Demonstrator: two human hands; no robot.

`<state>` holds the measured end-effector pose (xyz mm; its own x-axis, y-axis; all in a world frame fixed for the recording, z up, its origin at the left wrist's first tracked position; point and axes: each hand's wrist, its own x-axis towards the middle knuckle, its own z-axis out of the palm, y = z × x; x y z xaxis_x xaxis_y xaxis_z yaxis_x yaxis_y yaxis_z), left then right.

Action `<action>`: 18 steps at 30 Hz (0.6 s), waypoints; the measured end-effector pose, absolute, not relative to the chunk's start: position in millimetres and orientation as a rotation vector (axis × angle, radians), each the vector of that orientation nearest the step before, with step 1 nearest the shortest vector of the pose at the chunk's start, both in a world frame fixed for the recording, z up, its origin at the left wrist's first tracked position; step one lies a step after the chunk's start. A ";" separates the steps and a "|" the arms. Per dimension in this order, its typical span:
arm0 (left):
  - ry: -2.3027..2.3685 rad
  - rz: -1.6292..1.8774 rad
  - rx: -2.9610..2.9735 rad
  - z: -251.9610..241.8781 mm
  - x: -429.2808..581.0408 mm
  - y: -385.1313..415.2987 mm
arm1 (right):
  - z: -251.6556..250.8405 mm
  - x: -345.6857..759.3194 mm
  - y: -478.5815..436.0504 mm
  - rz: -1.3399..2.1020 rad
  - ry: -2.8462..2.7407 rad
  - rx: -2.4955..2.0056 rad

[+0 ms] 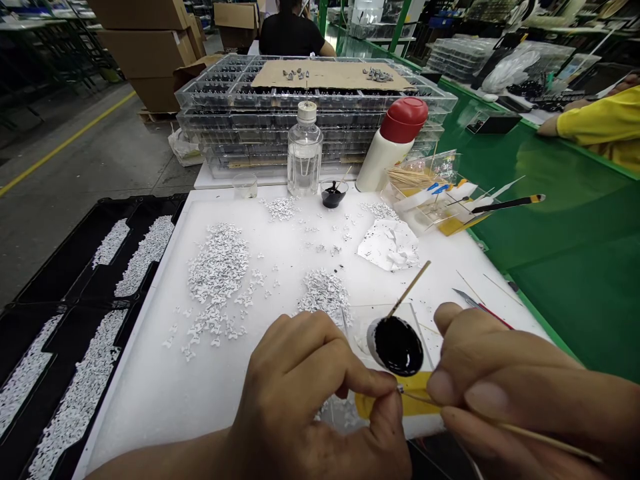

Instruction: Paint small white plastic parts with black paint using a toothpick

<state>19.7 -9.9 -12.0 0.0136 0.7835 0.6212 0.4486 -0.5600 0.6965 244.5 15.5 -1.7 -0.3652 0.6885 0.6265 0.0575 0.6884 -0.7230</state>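
Between thumb and forefinger, my left hand (315, 393) pinches a tiny white part (400, 389), mostly covered by the fingertips. My right hand (520, 387) is closed round a thin wooden stick (545, 437), whose tip meets the small part. Just beyond the fingers stands a small cup of black paint (399, 345), with another stick (410, 288) leaning in it. Under my hands is a piece of yellow tape or card (417, 383). Loose piles of small white parts (219, 263) lie on the white work surface (165, 400), one pile (325, 291) right behind my left hand.
A clear bottle (305, 150), a red-capped flask (393, 143) and a small black-filled bowl (333, 193) stand at the back, before stacked clear trays (320, 123). At right are a box of sticks (415, 183) and a knife (483, 307). Black trays (90, 313) lie left. A yellow sleeve (600, 120) shows far right.
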 end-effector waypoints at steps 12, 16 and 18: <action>1.277 1.545 1.974 -11.9 22.0 -10.1 | 6.8 241.5 21.9 0.739 -1.912 -0.588; 1.242 1.523 2.032 -10.5 17.8 -8.7 | 10.0 239.8 25.0 0.731 -1.910 -0.586; 1.227 1.519 2.044 -9.9 15.8 -8.6 | 11.1 239.7 25.0 0.729 -1.896 -0.588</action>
